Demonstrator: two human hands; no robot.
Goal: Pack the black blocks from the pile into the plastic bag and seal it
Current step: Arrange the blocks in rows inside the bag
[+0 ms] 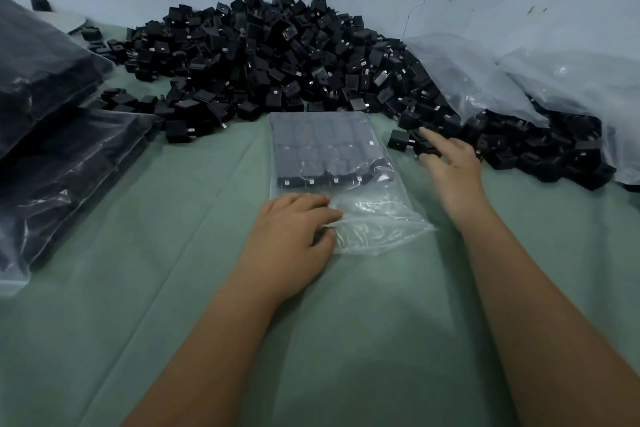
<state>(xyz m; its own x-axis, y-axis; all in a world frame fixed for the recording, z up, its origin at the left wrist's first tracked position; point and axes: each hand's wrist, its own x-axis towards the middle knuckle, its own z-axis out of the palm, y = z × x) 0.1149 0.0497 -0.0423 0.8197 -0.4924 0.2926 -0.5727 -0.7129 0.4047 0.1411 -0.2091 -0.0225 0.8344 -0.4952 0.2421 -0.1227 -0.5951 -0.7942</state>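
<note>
Clear plastic bag (332, 163) lay flat on the green cloth (173, 288), two rows of blocks inside, mouth toward me.
My left hand (294, 236) pinched the bag's open edge; my right hand (453, 163), fingers extended and holding nothing, touched blocks at the pile (277, 55) edge.

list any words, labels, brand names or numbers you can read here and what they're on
None can be read.
Black blocks in the pile: small pale marks on some, too small and blurred to read.
Plastic bag under the left hand: no print visible.
Filled bags at left: no label visible.
Right hand reaches for a block.
</note>
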